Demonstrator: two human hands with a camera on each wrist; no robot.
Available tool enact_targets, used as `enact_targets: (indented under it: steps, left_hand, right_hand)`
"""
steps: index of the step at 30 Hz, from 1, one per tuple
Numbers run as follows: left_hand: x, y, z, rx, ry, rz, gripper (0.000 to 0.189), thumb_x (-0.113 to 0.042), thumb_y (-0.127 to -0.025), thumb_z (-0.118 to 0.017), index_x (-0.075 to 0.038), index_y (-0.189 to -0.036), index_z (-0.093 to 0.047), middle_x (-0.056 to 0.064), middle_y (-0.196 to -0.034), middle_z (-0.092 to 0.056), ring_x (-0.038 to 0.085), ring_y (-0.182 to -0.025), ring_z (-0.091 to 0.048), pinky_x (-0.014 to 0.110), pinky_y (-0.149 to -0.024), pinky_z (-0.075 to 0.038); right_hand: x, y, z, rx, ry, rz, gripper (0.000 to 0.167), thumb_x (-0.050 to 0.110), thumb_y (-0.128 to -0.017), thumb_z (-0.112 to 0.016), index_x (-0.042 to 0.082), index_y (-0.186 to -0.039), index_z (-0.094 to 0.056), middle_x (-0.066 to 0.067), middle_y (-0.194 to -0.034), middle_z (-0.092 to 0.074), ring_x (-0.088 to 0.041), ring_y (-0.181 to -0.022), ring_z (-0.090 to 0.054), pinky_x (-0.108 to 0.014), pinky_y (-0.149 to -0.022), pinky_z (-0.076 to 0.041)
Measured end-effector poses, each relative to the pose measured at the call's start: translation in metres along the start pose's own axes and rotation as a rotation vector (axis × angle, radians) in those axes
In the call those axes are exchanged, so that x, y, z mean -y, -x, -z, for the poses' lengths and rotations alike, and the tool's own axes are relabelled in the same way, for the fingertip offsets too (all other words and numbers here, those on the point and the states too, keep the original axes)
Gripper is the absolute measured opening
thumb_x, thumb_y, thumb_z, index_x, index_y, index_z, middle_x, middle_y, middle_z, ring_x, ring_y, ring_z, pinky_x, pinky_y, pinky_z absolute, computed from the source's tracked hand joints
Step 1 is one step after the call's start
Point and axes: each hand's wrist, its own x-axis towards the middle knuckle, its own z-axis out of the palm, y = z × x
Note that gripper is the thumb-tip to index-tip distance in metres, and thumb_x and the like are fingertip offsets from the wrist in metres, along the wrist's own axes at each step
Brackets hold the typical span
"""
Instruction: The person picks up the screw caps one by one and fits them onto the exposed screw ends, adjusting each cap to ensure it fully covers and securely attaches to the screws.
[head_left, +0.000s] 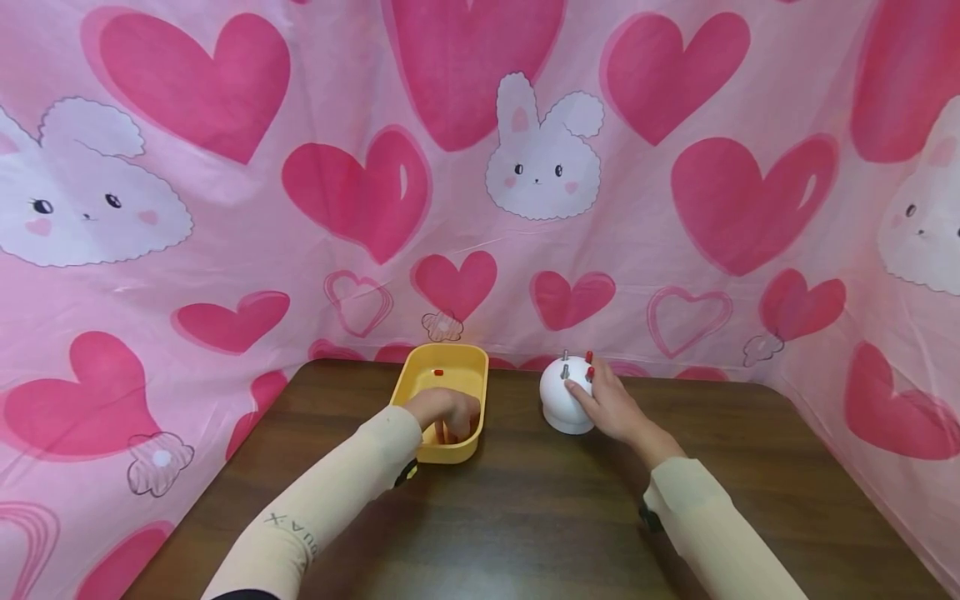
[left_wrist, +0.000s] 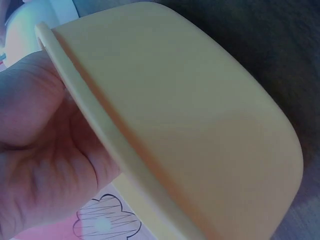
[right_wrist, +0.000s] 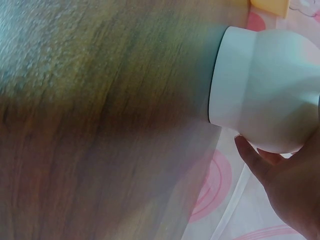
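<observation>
In the head view a white ball-shaped body (head_left: 557, 402) stands on a short round base on the table. Several metal pegs (head_left: 566, 372) stick up from its top, two with red caps (head_left: 590, 357). My right hand (head_left: 617, 407) holds the ball from its right side, thumb near the front pegs, fingers round the far side. My left hand (head_left: 454, 412) reaches down into a yellow tray (head_left: 403, 385); its fingertips are hidden behind the tray wall in the left wrist view. I cannot tell what they hold. A small red piece (head_left: 438, 372) lies in the tray's far end.
Both the tray and the ball stand toward the back of a dark wooden table (head_left: 525, 517). A pink curtain (head_left: 465, 225) with hearts and rabbits hangs close behind the table's far edge and along its sides.
</observation>
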Motion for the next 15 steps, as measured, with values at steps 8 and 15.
enact_targets:
  steps: [8, 15]
  left_hand:
    - [0.0024, 0.0015, 0.0009, 0.028, 0.002, -0.021, 0.021, 0.003, -0.086, -0.071, -0.014, -0.099, -0.066, 0.007, -0.096, -0.065, 0.023, -0.087, -0.066, 0.040, -0.080, -0.061]
    - [0.0067, 0.0019, 0.0034, 0.090, -0.023, -0.044, 0.022, 0.004, -0.086, -0.066, -0.014, -0.098, -0.067, 0.008, -0.100, -0.062, 0.022, -0.087, -0.066, 0.040, -0.081, -0.062]
  right_hand:
    - [-0.0005, -0.0004, -0.0006, -0.007, -0.010, 0.000, 0.089, 0.051, -0.103, -0.053, -0.009, -0.156, -0.013, -0.029, -0.150, -0.033, -0.048, -0.137, -0.036, -0.066, -0.113, -0.034]
    - [-0.0013, -0.0010, -0.0008, -0.005, 0.004, 0.002, 0.088, 0.051, -0.104, -0.051, -0.010, -0.155, -0.014, -0.030, -0.149, -0.034, -0.048, -0.137, -0.036, -0.067, -0.111, -0.035]
